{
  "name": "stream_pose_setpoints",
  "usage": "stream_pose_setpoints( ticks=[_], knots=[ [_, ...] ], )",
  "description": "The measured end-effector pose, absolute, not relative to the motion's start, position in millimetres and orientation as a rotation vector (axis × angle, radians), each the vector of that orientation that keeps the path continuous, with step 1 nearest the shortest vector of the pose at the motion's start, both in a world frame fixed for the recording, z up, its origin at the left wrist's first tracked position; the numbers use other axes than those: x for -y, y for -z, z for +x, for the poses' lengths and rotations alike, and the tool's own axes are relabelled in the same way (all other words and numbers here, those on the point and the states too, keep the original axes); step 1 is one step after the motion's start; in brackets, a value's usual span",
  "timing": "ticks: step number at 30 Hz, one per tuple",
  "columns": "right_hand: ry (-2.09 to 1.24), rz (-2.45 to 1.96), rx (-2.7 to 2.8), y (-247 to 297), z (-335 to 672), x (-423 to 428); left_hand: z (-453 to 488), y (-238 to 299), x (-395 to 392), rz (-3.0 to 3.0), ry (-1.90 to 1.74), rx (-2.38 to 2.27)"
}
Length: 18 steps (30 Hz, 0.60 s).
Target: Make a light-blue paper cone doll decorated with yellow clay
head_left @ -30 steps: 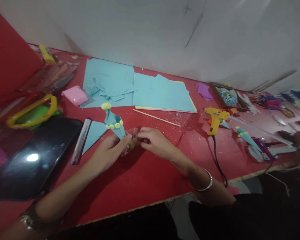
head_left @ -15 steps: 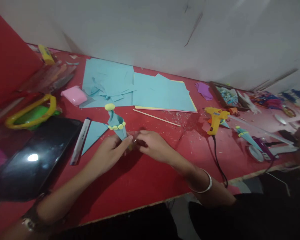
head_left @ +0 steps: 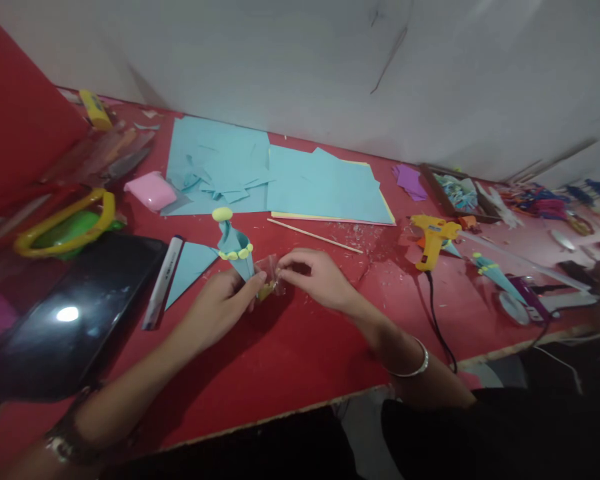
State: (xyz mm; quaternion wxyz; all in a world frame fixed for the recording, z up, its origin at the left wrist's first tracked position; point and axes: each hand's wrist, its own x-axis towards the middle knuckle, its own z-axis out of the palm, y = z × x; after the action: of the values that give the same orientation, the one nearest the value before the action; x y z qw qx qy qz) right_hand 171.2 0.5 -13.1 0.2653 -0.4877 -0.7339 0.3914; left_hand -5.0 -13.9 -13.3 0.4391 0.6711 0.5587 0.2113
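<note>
My left hand [head_left: 225, 303] is closed around the lower part of a light blue paper cone [head_left: 242, 267]. Yellow balls ring the cone's opening, and a larger yellow one tops its curled tip. Beside the cone is a small clear plastic bag [head_left: 279, 279] with something yellow in its lower part, held against my left fingers. My right hand [head_left: 316, 277] is pinched at the bag's right side, thumb and forefinger together; whether they grip the bag's edge or a tiny piece is too small to make out. A blue paper triangle [head_left: 187, 267] lies left of the cone.
Left are a marker [head_left: 163, 283], a black glossy tablet-like slab [head_left: 80, 320] and a pink packet [head_left: 151, 191]. Behind lie blue sheets [head_left: 325, 183] with a thin stick [head_left: 315, 235] before them. Right are a yellow glue gun [head_left: 434, 239] with its cord and another blue cone [head_left: 500, 275].
My right hand has drawn slightly right and up, its fingers more extended. The clear bag now shows between my hands. My left hand keeps the cone almost in place.
</note>
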Motion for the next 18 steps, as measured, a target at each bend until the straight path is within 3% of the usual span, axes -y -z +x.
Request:
stream_pose_setpoints(
  ticks=[9, 18],
  knots=[
    [-0.991, -1.196, 2.157, 16, 170, 0, -4, 14, 13, 1.681, -0.549, -1.364],
    [-1.0, -1.318, 1.626, 25, 172, -3, -4, 13, 14, 1.635, -0.532, -1.387]
  ],
)
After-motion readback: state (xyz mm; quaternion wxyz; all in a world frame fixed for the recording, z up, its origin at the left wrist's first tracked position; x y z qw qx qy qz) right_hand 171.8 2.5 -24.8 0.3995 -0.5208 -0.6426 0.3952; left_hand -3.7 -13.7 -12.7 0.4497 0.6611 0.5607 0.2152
